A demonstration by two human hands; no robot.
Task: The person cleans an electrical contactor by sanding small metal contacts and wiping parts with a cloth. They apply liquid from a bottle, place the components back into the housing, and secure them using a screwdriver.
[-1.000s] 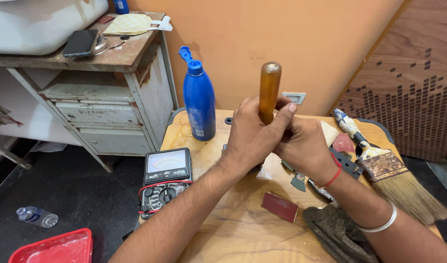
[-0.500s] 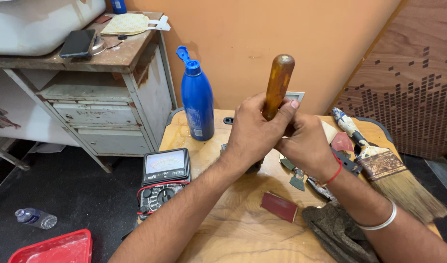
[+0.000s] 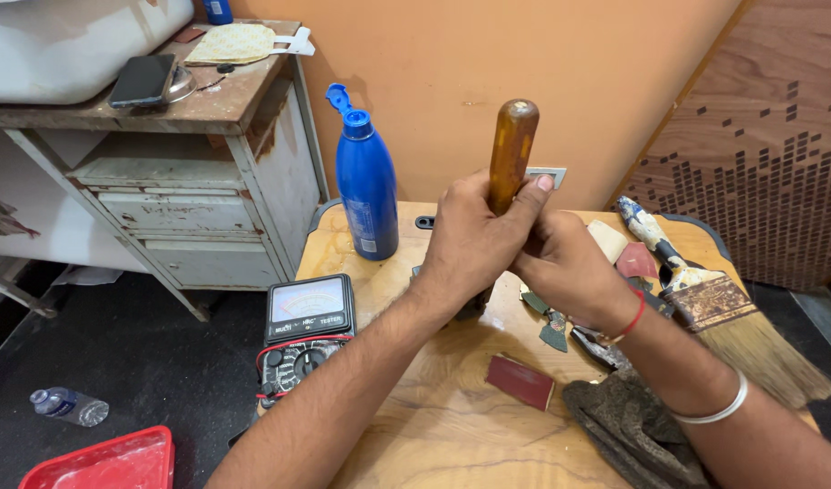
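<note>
A brown wooden tool handle [image 3: 511,149] stands nearly upright over a small wooden table [image 3: 434,426], its lower end hidden. The left hand [image 3: 474,244] wraps tightly around it; the right hand [image 3: 569,267] is closed against its base from the other side. Just beside them lie green-handled pliers [image 3: 547,317], a wide paintbrush [image 3: 705,303], a dark red card [image 3: 520,381] and a dark cloth [image 3: 633,426]. An analog multimeter [image 3: 305,340] and blue bottle [image 3: 367,186] stand left. If the grip slips, the handle could likely strike the bottle or meter.
</note>
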